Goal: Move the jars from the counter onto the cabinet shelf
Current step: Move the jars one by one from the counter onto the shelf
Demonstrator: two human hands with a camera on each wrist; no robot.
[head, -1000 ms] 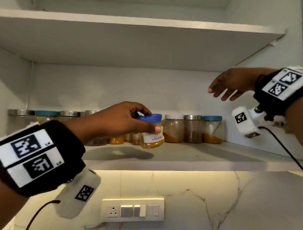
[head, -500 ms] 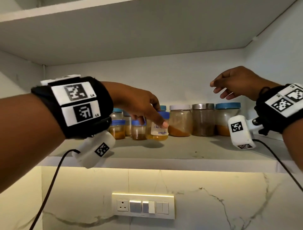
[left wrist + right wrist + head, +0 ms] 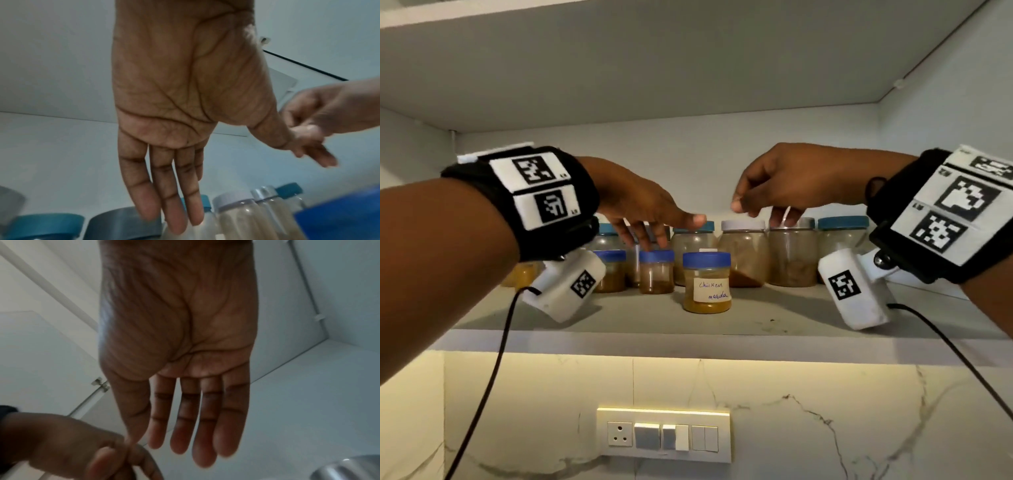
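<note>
Above the shelf (image 3: 756,318), left hand (image 3: 640,209) and right hand (image 3: 787,181) hover with fingers relaxed, holding nothing.

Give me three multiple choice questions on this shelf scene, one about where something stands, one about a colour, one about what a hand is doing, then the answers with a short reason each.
1. Where does the labelled jar stand?
A. On the shelf, in front of the back row of jars
B. In the left hand
C. Beside the switch plate

2. What colour is the labelled jar's lid?
A. White
B. Silver
C. Blue

3. What is the left hand doing?
A. Gripping the labelled jar
B. Open, holding nothing
C. Closed in an empty fist

Answers:
1 A: the head view shows it alone, upright, nearer the shelf edge than the other jars.
2 C: its cap is plain blue above the white handwritten label.
3 B: the left wrist view shows straight fingers and a bare palm; the jar stands free below the thumb.
</note>
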